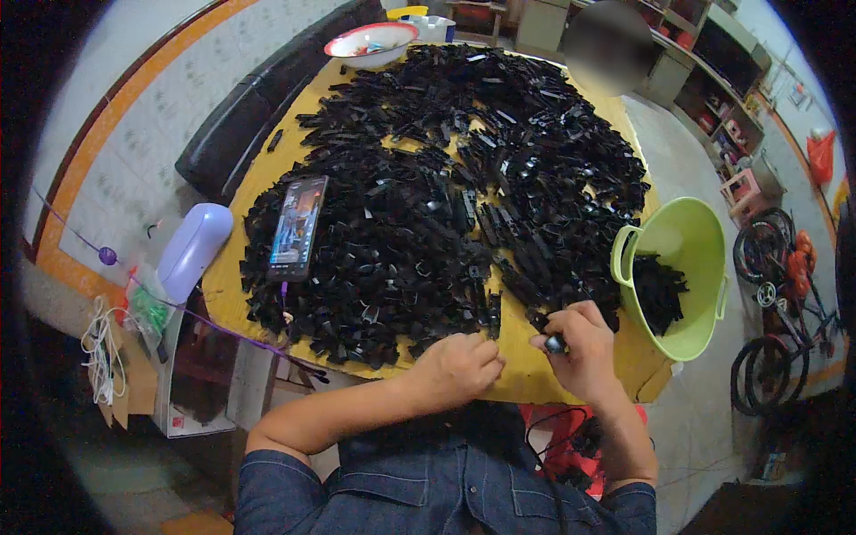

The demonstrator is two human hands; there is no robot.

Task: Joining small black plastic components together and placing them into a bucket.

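Black plastic pieces (383, 205) lie heaped over most of a yellow-covered table (522, 379). At the near edge my left hand (459, 367) is closed, its fingertips at the lower end of a narrow black plastic piece (493, 310). To its right, my right hand (581, 349) is wrapped around a dark, rounded tool handle (555, 344). The tool's working end cannot be made out. Beside my right hand, a green two-handled basin (691, 241) leans at the table's right edge with more black pieces inside.
A lit phone (298, 227) with a purple cable lies on the heap. A red-rimmed bowl (372, 45) stands at the far left corner. Left of the table are a black padded seat (259, 107) and a lilac object (194, 250). Bicycles (774, 312) stand at right; a person (609, 49) is beyond.
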